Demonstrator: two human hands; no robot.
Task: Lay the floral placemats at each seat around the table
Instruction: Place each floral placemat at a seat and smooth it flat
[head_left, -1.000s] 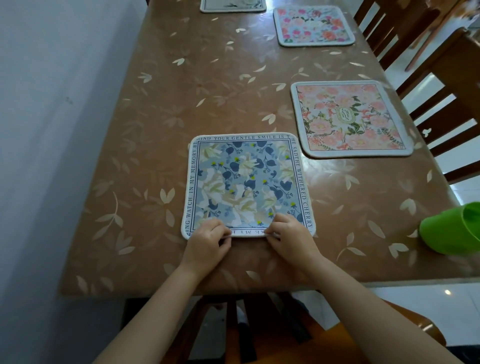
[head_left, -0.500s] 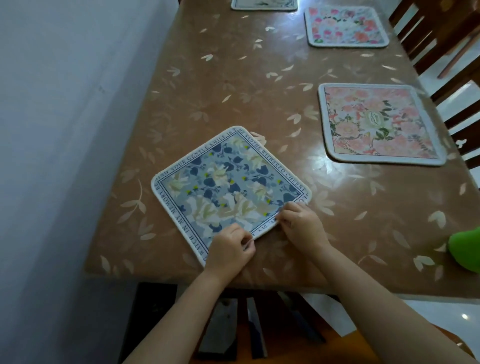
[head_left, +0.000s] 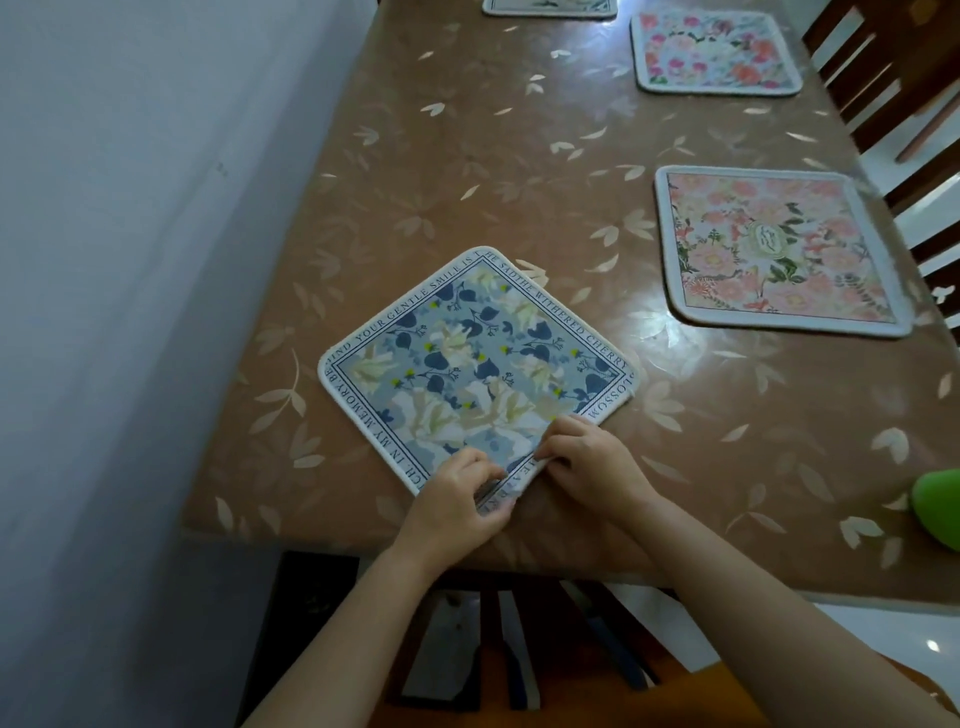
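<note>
While you turn it: blue mat (head_left: 475, 366) sits cornerwise now, no longer straight.
Hands: your left hand (head_left: 457, 506) and right hand (head_left: 592, 465) pinch its near corner.
Job: not square yet.

Counter (head_left: 467, 156): brown cover, pale leaf print, glossy. Green object (head_left: 937, 512) at counter's right edge, partly out of frame. Dark wooden chairs (head_left: 883, 78) along right side. Pale wall (head_left: 130, 260) on left.

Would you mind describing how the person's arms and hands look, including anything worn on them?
Both forearms are bare up to the frame edge, with no sleeves in view. The left hand and right hand wear no gloves, and no rings, watch or bracelets are visible. The fingers look small and short; nails are too blurred to judge.
</note>
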